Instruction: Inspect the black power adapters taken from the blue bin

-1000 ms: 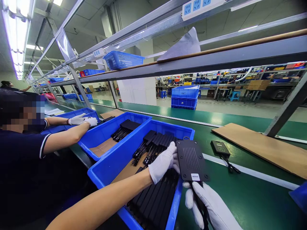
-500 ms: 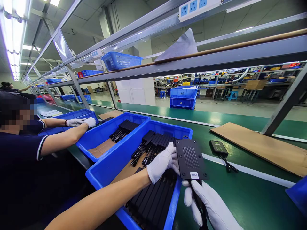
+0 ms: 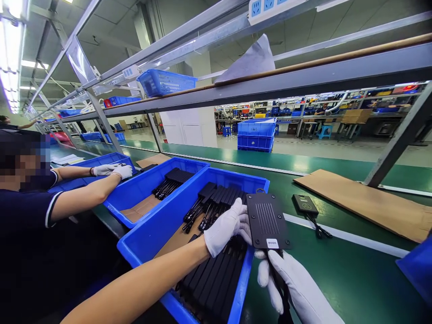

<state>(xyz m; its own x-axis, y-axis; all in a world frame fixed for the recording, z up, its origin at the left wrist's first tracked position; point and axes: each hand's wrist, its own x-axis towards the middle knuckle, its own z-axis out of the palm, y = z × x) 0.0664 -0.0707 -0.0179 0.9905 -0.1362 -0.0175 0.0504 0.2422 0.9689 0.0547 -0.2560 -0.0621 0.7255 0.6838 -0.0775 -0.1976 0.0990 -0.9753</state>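
Holding the unit (image 3: 267, 213), its label (image 3: 272, 243) toward the wearer, both hands look much as they did a second ago. Only the view has swung slightly — bins and box sit a little higher and further left — so the work appears paused, the unit neither lowered nor turned. The left hand (image 3: 224, 227) keeps its fingers at the unit's left edge; the right hand's (image 3: 293, 270) grip pinches the lower end, thumb against fingers, where cables (image 3: 286, 310) run down toward six o'clock.

With the unit as centre, the near bin (image 3: 232, 178) spans seven to twelve, packed with black pieces (image 3: 216, 279). Its right rim passes behind the unit; whether they touch, I cannot tell. The far bin (image 3: 191, 167) adjoins it at ten. Green worktop (image 3: 347, 274) stretches from three to five, giving sideways room. Bounding that room: a box (image 3: 305, 204) toward two, cardboard (image 3: 361, 202) beyond it — and something blue (image 3: 418, 267) near four.
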